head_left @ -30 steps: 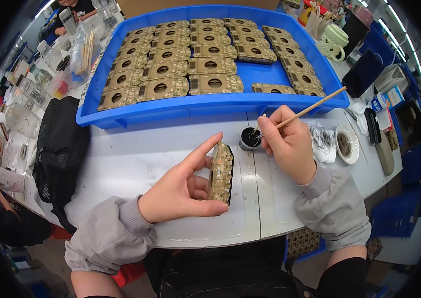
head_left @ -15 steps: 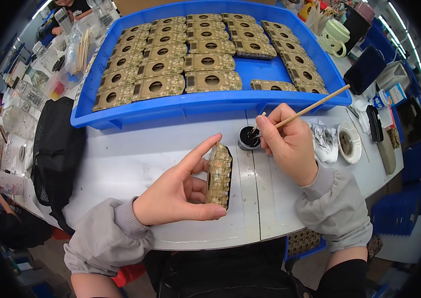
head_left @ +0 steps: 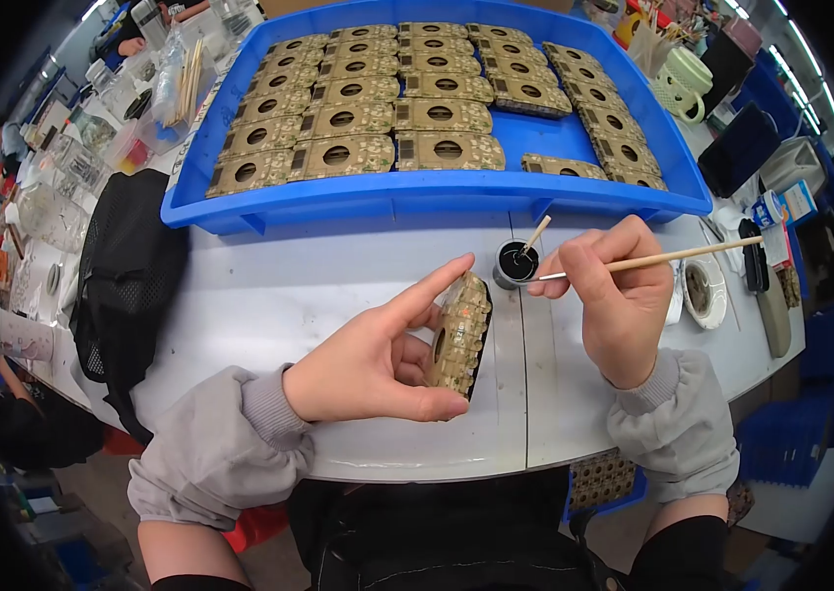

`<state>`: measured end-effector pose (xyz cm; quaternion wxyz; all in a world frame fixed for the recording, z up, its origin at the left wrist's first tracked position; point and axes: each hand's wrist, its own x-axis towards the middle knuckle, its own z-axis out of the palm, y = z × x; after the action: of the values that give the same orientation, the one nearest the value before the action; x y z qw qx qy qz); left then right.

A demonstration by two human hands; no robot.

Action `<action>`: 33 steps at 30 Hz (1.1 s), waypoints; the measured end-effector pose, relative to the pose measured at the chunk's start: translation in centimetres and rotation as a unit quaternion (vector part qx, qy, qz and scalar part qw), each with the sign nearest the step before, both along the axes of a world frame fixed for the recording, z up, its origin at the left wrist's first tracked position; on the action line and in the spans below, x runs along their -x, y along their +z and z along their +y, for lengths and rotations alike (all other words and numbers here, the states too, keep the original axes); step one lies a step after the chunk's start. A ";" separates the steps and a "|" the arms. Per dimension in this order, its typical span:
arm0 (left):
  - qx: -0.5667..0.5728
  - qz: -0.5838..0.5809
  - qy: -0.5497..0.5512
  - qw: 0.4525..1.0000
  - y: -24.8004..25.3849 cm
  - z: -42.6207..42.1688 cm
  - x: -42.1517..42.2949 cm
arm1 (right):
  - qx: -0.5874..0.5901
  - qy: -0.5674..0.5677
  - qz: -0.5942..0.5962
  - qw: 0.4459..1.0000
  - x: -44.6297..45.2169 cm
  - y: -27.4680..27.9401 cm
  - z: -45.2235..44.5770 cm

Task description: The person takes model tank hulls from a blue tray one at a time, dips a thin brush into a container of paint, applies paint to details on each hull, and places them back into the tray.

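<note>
My left hand [head_left: 387, 360] grips a camouflage-patterned model tank hull [head_left: 460, 335] by its two ends, between thumb and fingers, with its studded side edge turned up to the right. In my right hand [head_left: 624, 291] a thin wooden paintbrush [head_left: 678, 256] is pinched; its tip points left, at the rim of a small pot of black paint [head_left: 516, 262]. A short wooden stick [head_left: 538, 231] stands in the pot. Past both hands, a blue tray [head_left: 387, 192] bears rows of similar hulls [head_left: 449, 151], each with a round hole.
A black mesh bag [head_left: 127, 286] lies at the left, near a paper cup [head_left: 21, 333] and several clear bottles [head_left: 55, 217]. On the right are a white dish [head_left: 715, 307] with dark residue, a dark phone-like screen [head_left: 737, 158] and a green basket [head_left: 685, 79]. The table's front edge runs close to my body.
The brush has come out of the paint to the pot's right rim and lies flatter, as my right hand moved right. The view has shifted slightly; my left hand keeps its hold.
</note>
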<state>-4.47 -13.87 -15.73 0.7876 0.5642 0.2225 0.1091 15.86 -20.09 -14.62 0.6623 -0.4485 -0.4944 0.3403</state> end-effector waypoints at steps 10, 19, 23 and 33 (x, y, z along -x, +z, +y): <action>-0.078 -0.029 -0.036 0.996 -0.6 -0.1 -0.3 | -0.072 0.153 -0.058 0.984 1.1 -0.7 -1.5; -0.078 -0.018 -0.051 0.995 -1.0 -0.1 0.0 | -0.069 0.193 -0.107 0.973 1.1 -0.7 -1.5; -0.076 -0.021 -0.051 0.996 -0.9 -0.1 -0.1 | -0.068 0.196 -0.100 0.973 1.2 -0.6 -1.5; -0.069 -0.021 -0.050 0.996 -0.7 0.0 -0.1 | -0.083 0.206 -0.102 0.970 1.2 -0.8 -1.4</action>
<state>-4.35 -13.91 -16.46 0.7559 0.6250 0.1697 0.0964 14.69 -21.54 -15.40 0.5590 -0.3129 -0.6676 0.3795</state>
